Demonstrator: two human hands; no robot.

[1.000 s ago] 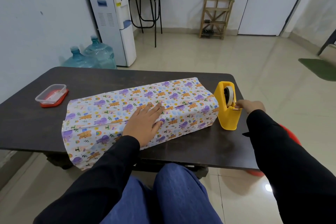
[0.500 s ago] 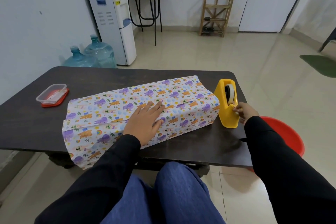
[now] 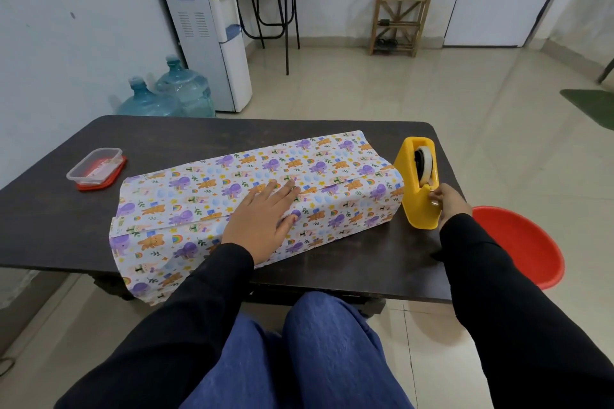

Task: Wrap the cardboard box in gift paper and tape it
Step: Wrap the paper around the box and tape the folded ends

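The cardboard box (image 3: pixel 335 186) is lying slantwise across the dark bench (image 3: pixel 232 133), wholly covered by gift paper (image 3: pixel 186 209) printed with purple and orange animals. The paper's loose near-left end is jutting past the bench's front edge. The left grip (image 3: pixel 262 221) is lying flat on top of the box, fingers straight and spread, grasping nothing and pressing down where one edge of the paper is overlapping the other. Just beside the box's right end, a yellow tape dispenser (image 3: pixel 415 209) is standing upright on the bench with a tape roll (image 3: pixel 427 161) sitting in its top. The right grip (image 3: pixel 448 204) is clenching the dispenser's near edge, fingers curled by the cutter; whether a tape end is being pinched there is too small to tell. Well apart, near the bench's left side, a clear plastic container (image 3: pixel 94 164) is sitting on a red lid (image 3: pixel 99 185). A red basin (image 3: pixel 521 242) is sitting on the floor to the right.
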